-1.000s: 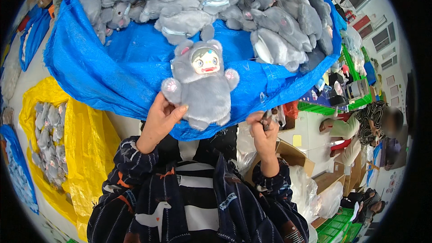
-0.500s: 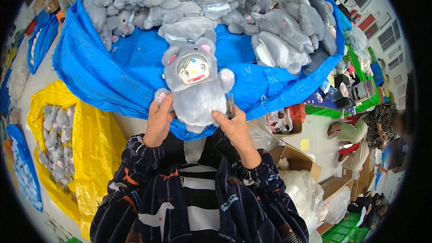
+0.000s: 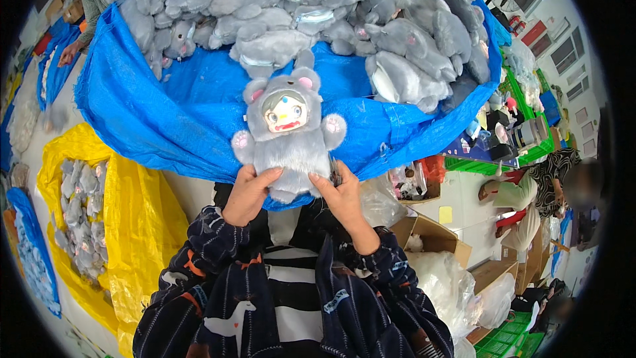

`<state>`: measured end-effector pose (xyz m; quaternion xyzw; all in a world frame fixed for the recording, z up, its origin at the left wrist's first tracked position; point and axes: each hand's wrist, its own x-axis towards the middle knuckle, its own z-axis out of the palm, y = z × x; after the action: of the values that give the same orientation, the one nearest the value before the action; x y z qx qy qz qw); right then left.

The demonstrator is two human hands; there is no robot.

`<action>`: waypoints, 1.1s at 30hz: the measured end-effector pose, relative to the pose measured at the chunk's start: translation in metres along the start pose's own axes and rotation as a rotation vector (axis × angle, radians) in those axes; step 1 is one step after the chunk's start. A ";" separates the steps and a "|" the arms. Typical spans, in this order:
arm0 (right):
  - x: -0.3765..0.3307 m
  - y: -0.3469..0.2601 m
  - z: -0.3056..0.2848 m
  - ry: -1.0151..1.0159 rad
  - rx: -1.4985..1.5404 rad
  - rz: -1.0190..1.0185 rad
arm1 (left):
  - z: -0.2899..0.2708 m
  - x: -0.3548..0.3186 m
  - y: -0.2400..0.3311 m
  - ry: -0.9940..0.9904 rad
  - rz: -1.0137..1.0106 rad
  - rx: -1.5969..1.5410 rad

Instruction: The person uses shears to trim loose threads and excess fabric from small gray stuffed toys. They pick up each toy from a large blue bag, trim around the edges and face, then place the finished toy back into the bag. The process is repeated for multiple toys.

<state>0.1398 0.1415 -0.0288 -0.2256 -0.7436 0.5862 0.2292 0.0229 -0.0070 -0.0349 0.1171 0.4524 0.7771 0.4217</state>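
Observation:
A grey plush toy (image 3: 289, 152) with round ears, pink paw pads and a doll-like face lies face up against the near side of a blue tarp sack (image 3: 218, 139). Low on its left side, my left hand (image 3: 249, 193) pinches the plush with the thumb on top. At the opposite lower side my right hand (image 3: 343, 197) grips it likewise. Dark metal scissors or snips (image 3: 335, 171) show partly between the right hand's fingers, mostly hidden. Just beyond the toy, many similar grey plush pieces (image 3: 265, 30) are heaped in the sack, some with pale openings.
At the left stands a yellow sack (image 3: 142, 232) holding small grey plush pieces (image 3: 83, 219). Cardboard boxes (image 3: 440, 238) and clear plastic bags (image 3: 440, 285) are at the right, near green crates (image 3: 500, 338). Other people are at the far left and right.
My left hand has shifted from the toy's paw down to its lower body. The toy sits straighter and slightly lower in view. A person's arm at the far left has come further into sight.

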 end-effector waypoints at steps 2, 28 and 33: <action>0.002 -0.004 -0.009 -0.020 0.051 0.070 | 0.000 -0.001 -0.002 -0.004 0.007 -0.109; 0.003 -0.027 -0.029 0.096 0.124 0.051 | 0.019 0.008 0.004 -0.058 0.106 -0.104; -0.006 -0.026 -0.012 -0.017 -0.094 -0.039 | 0.020 0.005 0.010 -0.069 0.036 0.045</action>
<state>0.1501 0.1420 -0.0012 -0.2166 -0.7764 0.5481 0.2233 0.0259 0.0066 -0.0165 0.1614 0.4528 0.7697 0.4202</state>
